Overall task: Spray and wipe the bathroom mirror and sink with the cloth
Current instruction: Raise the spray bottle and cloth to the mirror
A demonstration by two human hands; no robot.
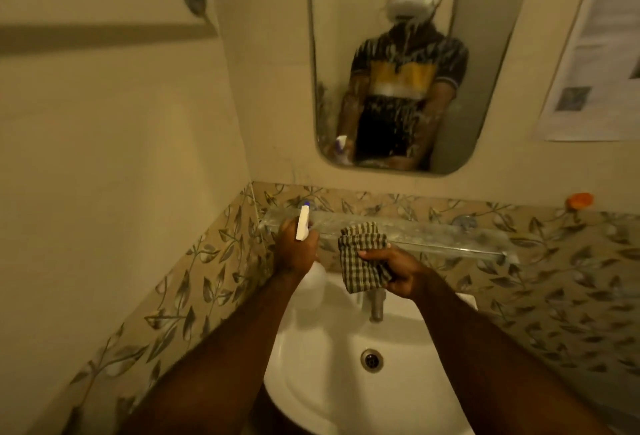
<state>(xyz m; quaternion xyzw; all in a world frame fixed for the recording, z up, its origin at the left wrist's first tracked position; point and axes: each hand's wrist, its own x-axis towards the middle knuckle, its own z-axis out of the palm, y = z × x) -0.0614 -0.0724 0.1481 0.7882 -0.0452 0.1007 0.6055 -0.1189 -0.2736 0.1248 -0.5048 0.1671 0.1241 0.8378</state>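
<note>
Nearest you, the white sink (322, 382) sits low between your forearms, its drain near the middle of the bowl and the metal tap (377, 306) at its back edge.

Above the tap, your right hand (398, 271) has its grip closed on the checked cloth (363, 258), which hangs bunched with a fold draped down toward the tap. Your left hand (296, 251) has its grip wrapped around the spray bottle (303, 225), white nozzle head up and aimed at the wall.

Just behind both hands runs the glass shelf (450, 233), its long axis left to right; the cloth is touching or nearly touching its front edge, I cannot tell which.

Farther up is the mirror (391, 63), tall and upright, streaked with running spray. It lies straight up and slightly right of the cloth, so your right hand is the nearer one for wiping.

The way up looks open, but lift clear of the shelf edge first. On the left the corner wall crowds the bottle hand; on the right a paper notice (595, 53) hangs just beside the mirror's edge, so keep strokes inside the glass.
</note>
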